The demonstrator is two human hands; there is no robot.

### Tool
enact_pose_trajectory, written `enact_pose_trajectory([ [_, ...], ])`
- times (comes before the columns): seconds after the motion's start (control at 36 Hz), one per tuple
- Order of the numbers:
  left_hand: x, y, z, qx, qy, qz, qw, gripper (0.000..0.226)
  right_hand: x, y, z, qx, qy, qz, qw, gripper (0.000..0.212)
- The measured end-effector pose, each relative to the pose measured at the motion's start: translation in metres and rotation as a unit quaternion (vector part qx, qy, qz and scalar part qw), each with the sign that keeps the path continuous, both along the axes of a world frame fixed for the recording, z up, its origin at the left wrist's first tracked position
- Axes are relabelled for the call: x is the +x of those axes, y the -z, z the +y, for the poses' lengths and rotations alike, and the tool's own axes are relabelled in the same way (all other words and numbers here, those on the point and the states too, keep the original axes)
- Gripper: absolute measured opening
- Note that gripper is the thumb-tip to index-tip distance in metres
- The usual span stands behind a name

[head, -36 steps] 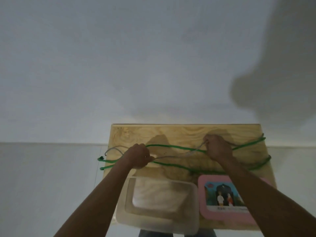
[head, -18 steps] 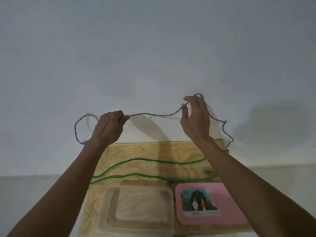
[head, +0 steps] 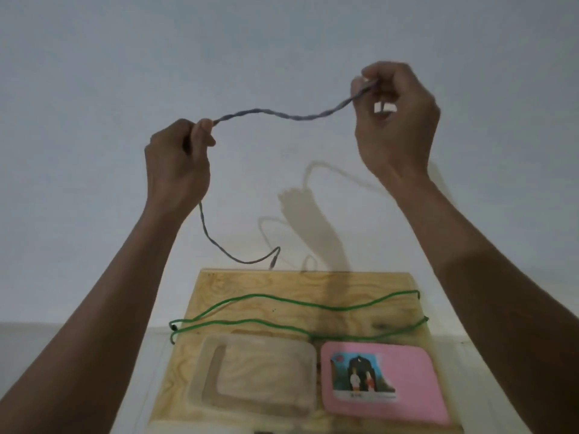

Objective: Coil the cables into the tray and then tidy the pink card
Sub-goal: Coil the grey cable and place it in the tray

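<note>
In the head view, the left hand (head: 177,166) and right hand (head: 395,119) are holding the grey cable (head: 282,114) doubled, well above the tray (head: 308,349), fingers clamped on it. The green cable (head: 297,303) is lying behind the tray, the pink card (head: 416,364) right of it. Coiling is probably just starting; next calls for lowering loops into the tray.

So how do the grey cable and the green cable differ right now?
The grey cable is up in the air, held between the left hand and right hand; the green cable lies untouched on the wooden board. The grey looks doubled and twisted; the green runs in long loose loops. Neither is in the tray yet.
</note>
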State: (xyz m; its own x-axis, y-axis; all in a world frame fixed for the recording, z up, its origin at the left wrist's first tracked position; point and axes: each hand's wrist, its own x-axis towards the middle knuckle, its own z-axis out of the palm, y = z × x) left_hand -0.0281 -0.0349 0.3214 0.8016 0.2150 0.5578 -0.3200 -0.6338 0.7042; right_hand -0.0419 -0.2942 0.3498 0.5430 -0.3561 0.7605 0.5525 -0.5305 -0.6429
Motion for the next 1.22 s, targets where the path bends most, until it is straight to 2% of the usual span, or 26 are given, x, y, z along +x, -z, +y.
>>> enact_pose_trajectory([
  [0.11, -0.005, -0.008, -0.010, -0.043, 0.029, -0.004, 0.999, 0.045, -0.006, -0.036, -0.005, -0.016, -0.029, -0.033, 0.999, 0.013],
  [0.36, 0.000, -0.026, -0.009, -0.159, 0.105, 0.018, 0.981, 0.041, -0.008, -0.072, 0.014, 0.006, -0.098, -0.026, 0.995, 0.013],
  [0.44, 0.003, -0.026, -0.008, -0.224, 0.124, 0.043, 0.966, 0.040, 0.006, -0.068, 0.022, -0.024, -0.090, 0.080, 0.992, 0.035],
  [0.56, 0.007, -0.024, -0.012, -0.365, 0.131, 0.116, 0.914, 0.038, 0.017, -0.029, 0.033, -0.075, -0.041, 0.267, 0.960, 0.091],
  [0.67, 0.012, -0.021, -0.014, -0.482, 0.148, 0.158, 0.849, 0.037, 0.005, 0.041, 0.056, -0.013, -0.007, 0.347, 0.938, 0.107],
  [0.72, 0.015, -0.021, -0.015, -0.529, 0.155, 0.168, 0.817, 0.036, -0.004, 0.074, 0.068, 0.008, -0.015, 0.395, 0.918, 0.108],
  [0.78, 0.018, -0.021, -0.017, -0.562, 0.158, 0.178, 0.792, 0.037, -0.014, 0.096, 0.079, -0.003, -0.083, 0.462, 0.883, 0.104],
  [0.86, 0.023, -0.022, -0.021, -0.601, 0.169, 0.190, 0.758, 0.039, -0.031, 0.114, 0.097, -0.072, -0.240, 0.542, 0.802, 0.069],
  [0.89, 0.025, -0.023, -0.022, -0.611, 0.174, 0.193, 0.748, 0.039, -0.035, 0.118, 0.103, -0.090, -0.270, 0.554, 0.782, 0.059],
  [0.92, 0.026, -0.023, -0.023, -0.618, 0.179, 0.196, 0.740, 0.039, -0.038, 0.123, 0.108, -0.108, -0.279, 0.552, 0.778, 0.047],
  [1.0, 0.028, -0.024, -0.022, -0.623, 0.191, 0.196, 0.733, 0.039, -0.040, 0.130, 0.118, -0.106, -0.261, 0.499, 0.820, 0.011],
  [1.08, 0.024, -0.024, -0.015, -0.579, 0.216, 0.216, 0.756, 0.049, -0.036, 0.124, 0.118, -0.006, -0.263, 0.460, 0.848, 0.011],
  [1.14, 0.018, -0.013, -0.006, -0.486, 0.230, 0.261, 0.801, 0.067, -0.033, 0.110, 0.116, 0.074, -0.276, 0.423, 0.860, 0.011],
  [1.19, 0.007, 0.008, 0.003, -0.326, 0.260, 0.300, 0.858, 0.071, -0.030, 0.094, 0.114, 0.163, -0.306, 0.388, 0.854, 0.010],
  [1.22, -0.001, 0.021, 0.006, -0.250, 0.294, 0.320, 0.865, 0.069, -0.028, 0.084, 0.113, 0.200, -0.322, 0.373, 0.847, 0.010],
])
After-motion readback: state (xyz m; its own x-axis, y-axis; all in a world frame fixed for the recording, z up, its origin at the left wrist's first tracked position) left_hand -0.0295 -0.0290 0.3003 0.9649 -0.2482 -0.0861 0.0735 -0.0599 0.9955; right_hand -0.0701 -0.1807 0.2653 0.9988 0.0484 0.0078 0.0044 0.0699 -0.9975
